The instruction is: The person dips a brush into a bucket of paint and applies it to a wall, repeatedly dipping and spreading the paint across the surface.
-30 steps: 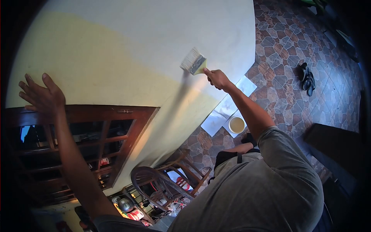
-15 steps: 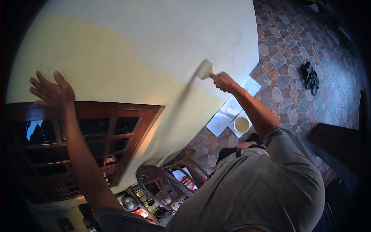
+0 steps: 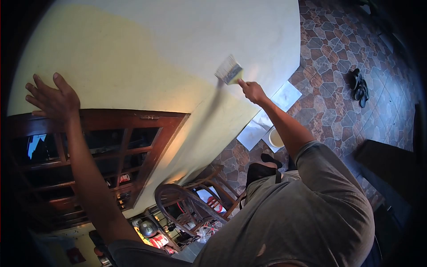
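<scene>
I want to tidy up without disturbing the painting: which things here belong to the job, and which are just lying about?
Part of the job, by the look of it:
- brush, in the right hand
- tub of pale liquid
- sheets on the floor

Probably just lying about:
- dark sandals
- wooden chair
- round grey object

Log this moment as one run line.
right hand: holds brush near wall | left hand: open, beside window frame | wall: yellow and whitish | tub: on sheets
</scene>
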### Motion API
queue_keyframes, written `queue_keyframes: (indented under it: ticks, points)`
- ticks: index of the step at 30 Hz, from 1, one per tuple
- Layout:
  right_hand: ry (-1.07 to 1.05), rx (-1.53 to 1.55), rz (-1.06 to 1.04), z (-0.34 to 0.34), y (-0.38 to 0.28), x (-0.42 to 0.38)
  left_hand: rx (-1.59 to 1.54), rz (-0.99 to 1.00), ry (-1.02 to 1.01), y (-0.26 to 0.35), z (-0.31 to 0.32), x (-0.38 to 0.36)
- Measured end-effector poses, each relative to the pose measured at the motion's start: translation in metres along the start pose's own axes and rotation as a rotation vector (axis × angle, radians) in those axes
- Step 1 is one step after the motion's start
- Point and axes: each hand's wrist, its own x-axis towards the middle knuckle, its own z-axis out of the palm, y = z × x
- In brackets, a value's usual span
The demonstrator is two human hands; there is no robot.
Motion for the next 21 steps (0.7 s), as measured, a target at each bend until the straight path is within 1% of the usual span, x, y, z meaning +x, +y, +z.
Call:
queue_keyframes:
  ticks: [2,4,5,6,7,8,9,10,11,12,13,14,16,17,18,19,20,21]
  points:
    - [-0.039,-0.001,0.202,0.003,0.022,-0.011,-0.008,-0.002,0.008,0.000,-0.001,0.000]
    - [-0.102,-0.010,0.323,0.004,0.066,-0.005,-0.025,0.002,0.042,0.001,0.000,0.000]
    - [-0.117,0.076,0.452,0.004,0.081,-0.003,-0.025,-0.012,0.055,0.000,0.001,0.000]
    - [-0.178,0.153,0.557,0.002,0.099,0.004,-0.029,-0.006,0.067,-0.001,0.001,0.000]
    - [-0.212,0.092,0.582,0.001,0.098,0.000,-0.032,-0.003,0.079,-0.001,0.003,0.000]
    - [-0.209,0.118,0.584,-0.001,0.096,0.000,-0.035,-0.020,0.088,-0.003,0.005,-0.001]
    - [-0.208,0.143,0.587,-0.003,0.081,-0.005,-0.042,-0.009,0.104,-0.005,0.007,0.000]
    - [-0.202,0.207,0.488,-0.006,0.060,-0.011,-0.046,-0.003,0.118,-0.007,0.008,-0.001]
    - [-0.179,0.190,0.432,-0.007,0.033,-0.011,-0.042,-0.025,0.113,-0.008,0.010,-0.001]
    - [-0.166,0.172,0.388,-0.007,0.008,-0.011,-0.060,0.002,0.159,-0.008,0.011,-0.001]
    - [-0.164,0.137,0.329,-0.012,-0.014,-0.015,-0.082,0.033,0.199,-0.009,0.011,-0.001]
    - [-0.152,0.058,0.264,-0.017,-0.037,-0.023,-0.086,0.023,0.173,-0.011,0.011,0.002]
    - [-0.122,-0.008,0.191,-0.032,-0.093,-0.059,-0.108,0.019,0.229,-0.013,0.015,-0.002]
    - [-0.113,0.011,0.196,-0.038,-0.111,-0.071,-0.121,0.007,0.207,-0.035,0.043,-0.030]
    - [-0.101,0.066,0.175,-0.043,-0.128,-0.085,-0.262,-0.069,0.212,-0.081,0.092,-0.061]
    - [-0.115,0.141,0.117,-0.044,-0.141,-0.095,-0.404,-0.144,0.219,-0.087,0.089,-0.090]
    - [-0.140,0.198,0.081,-0.046,-0.153,-0.102,-0.548,-0.218,0.228,-0.094,0.068,-0.120]
    - [-0.156,0.259,0.038,-0.045,-0.157,-0.102,-0.696,-0.290,0.242,-0.019,-0.010,-0.130]
